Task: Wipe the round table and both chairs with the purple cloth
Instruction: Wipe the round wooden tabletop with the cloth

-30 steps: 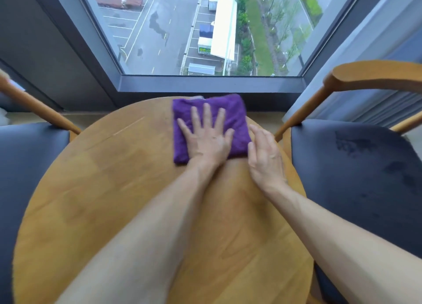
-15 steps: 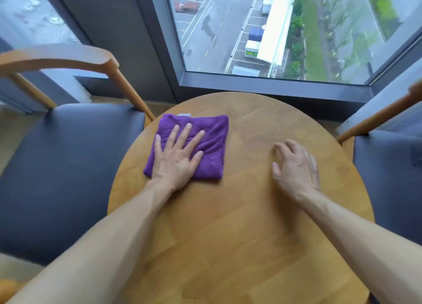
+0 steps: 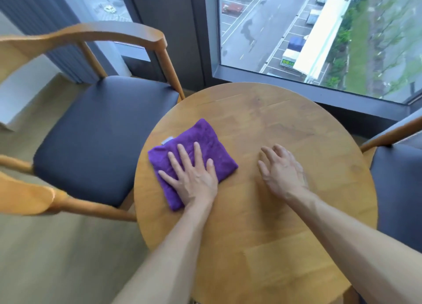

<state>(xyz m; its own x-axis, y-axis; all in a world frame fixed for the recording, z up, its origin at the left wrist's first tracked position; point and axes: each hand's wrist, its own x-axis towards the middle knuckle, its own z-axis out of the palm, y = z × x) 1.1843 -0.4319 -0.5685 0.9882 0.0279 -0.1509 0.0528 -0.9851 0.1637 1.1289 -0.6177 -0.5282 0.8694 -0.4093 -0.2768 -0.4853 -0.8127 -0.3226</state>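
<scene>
A folded purple cloth (image 3: 206, 141) lies on the left part of the round wooden table (image 3: 285, 121), near its left rim. My left hand (image 3: 193, 175) presses flat on the cloth with spread, straight fingers. My right hand (image 3: 282, 172) rests on the bare tabletop to the right of the cloth, fingers loosely bent and holding nothing. A wooden chair with a dark seat (image 3: 100, 139) stands at the left of the table. Only a part of the second chair (image 3: 399, 180) shows at the right edge.
A large window (image 3: 319, 29) with a dark frame runs behind the table, looking down on a street. The left chair's curved wooden armrest (image 3: 96, 33) rises beside the table's left rim. Light wood floor (image 3: 57, 258) lies at the lower left.
My left hand has slid the cloth from the far middle of the table to its left side and nearer me. My right hand stayed on the tabletop. The view swung left.
</scene>
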